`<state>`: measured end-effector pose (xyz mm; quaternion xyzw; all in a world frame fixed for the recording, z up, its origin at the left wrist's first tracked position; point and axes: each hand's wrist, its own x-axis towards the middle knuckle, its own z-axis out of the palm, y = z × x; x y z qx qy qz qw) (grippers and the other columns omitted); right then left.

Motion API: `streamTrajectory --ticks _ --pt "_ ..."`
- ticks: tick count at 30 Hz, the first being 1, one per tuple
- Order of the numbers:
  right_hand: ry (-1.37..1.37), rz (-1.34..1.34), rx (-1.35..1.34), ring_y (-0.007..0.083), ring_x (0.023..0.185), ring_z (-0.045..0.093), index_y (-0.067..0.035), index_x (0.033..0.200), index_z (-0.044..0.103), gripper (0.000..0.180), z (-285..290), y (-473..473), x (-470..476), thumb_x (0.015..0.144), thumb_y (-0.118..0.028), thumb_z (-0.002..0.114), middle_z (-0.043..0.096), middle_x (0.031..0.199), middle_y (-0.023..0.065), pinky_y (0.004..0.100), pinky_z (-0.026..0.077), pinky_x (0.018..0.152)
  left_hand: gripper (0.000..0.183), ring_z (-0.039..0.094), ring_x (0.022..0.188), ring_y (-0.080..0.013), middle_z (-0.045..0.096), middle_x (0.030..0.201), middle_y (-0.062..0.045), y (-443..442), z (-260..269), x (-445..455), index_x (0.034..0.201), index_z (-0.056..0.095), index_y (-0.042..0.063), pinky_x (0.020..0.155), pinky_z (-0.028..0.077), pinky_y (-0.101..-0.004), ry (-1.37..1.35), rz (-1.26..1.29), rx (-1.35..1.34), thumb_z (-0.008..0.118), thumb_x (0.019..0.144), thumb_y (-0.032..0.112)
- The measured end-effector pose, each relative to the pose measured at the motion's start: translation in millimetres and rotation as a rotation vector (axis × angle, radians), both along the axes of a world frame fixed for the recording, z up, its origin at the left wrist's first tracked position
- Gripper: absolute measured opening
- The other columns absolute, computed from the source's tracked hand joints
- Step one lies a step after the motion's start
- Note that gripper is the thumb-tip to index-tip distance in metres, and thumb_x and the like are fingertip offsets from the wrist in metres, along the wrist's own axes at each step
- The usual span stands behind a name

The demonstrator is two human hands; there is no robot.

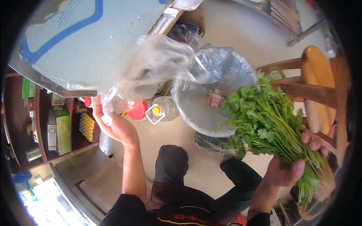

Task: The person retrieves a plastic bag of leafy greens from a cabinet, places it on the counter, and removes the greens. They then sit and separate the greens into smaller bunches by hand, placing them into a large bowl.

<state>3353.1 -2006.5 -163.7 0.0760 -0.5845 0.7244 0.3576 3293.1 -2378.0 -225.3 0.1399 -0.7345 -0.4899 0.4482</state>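
Note:
My right hand (288,169) grips a bunch of cilantro (271,121) by its stems, roots towards the lower right and leaves towards the upper left. My left hand (118,127) is raised at the table's edge with a clear plastic bag (161,59) held in it, blurred and streaming towards the upper right. Between the hands stands a large round bin (192,124) lined with a translucent bag, some printed packaging (216,99) lying inside. The bag's far end hangs over the bin's rim; the leaves overlap the bin's right side.
A worn table (93,48) fills the upper left. Below it are a plastic jug with a yellow cap (167,107) and a red-lidded container (137,110). Shelves (42,124) with boxes and egg trays stand left. A wooden chair (311,93) is at the right.

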Motion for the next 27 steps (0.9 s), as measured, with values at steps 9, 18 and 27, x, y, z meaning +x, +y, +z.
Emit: streamTrajectory --ticks 9,18,27 --pt "-0.096 0.221 -0.014 0.0274 0.113 0.058 -0.002 0.142 0.040 0.066 -93.3 12.5 -23.1 0.085 -0.013 0.071 0.055 0.120 0.0123 0.0449 0.044 0.105 0.038 0.065 0.112 -0.0387 0.069 0.115 -0.022 -31.8 -251.4 -76.4 0.115 0.069 0.004 0.096 0.051 -0.0486 -1.191 -0.533 -0.899 0.068 0.081 0.018" --pt "-0.375 0.312 -0.061 0.0214 0.104 0.066 0.002 0.133 0.052 0.057 -74.8 9.2 -29.7 0.081 -0.009 0.072 0.067 0.111 0.0109 0.0365 0.052 0.095 0.057 0.070 0.105 -0.0375 0.070 0.117 -0.025 -57.1 -256.2 -131.1 0.132 0.060 0.001 0.093 0.054 -0.0405 -1.227 -0.919 -0.997 0.072 0.084 0.029" --pt "-0.721 0.722 -0.179 0.0188 0.089 0.068 0.002 0.106 0.069 0.033 -64.2 -44.6 -101.8 0.078 -0.014 0.078 0.071 0.095 0.0093 0.0333 0.054 0.081 0.101 0.042 0.142 -0.0363 0.037 0.157 -0.023 98.4 -28.9 -101.4 0.155 0.029 0.001 0.120 0.031 -0.0496 -0.331 -1.459 0.260 0.072 0.085 0.060"
